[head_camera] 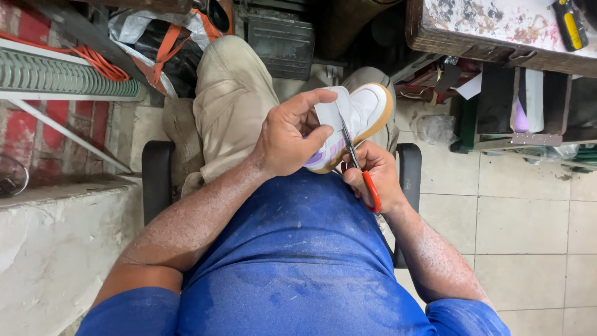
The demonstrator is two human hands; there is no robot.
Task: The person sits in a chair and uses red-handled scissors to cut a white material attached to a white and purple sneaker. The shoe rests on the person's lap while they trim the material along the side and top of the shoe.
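Nearest the camera, at the bottom of the frame, is the person's blue shirt (pixel 298 261), dusted with pale powder, with both forearms reaching up toward the middle of the frame. Just above it, right of centre, the right hand (pixel 375 177) is closed through the orange loops of a pair of scissors (pixel 356 163), fingers curled tight around the handles; the thin metal blades run up and left from there and look nearly shut, their tips lying against a white piece (pixel 329 112) held on the shoe. The left hand (pixel 292 137), at the centre of the frame, is wrapped around a small white sneaker (pixel 367 115) with lilac stripes and a tan sole, thumb stretched over the top and fingers curled beneath, pinning the white piece in place. The step in hand looks like trimming that piece to shape against the sneaker; the next snip seems to call for a steady hold by the left hand and small, careful bites, so the blades stay on the piece and off the shoe's upper. Beyond the hands lie the khaki trousers (pixel 230 106) and the dark arms of a chair (pixel 157 177). Farther off, a paint-stained workbench (pixel 491 28) fills the upper right, a green ribbed rack (pixel 62 78) sits at the upper left, and pale floor tiles (pixel 528 218) spread at the right.
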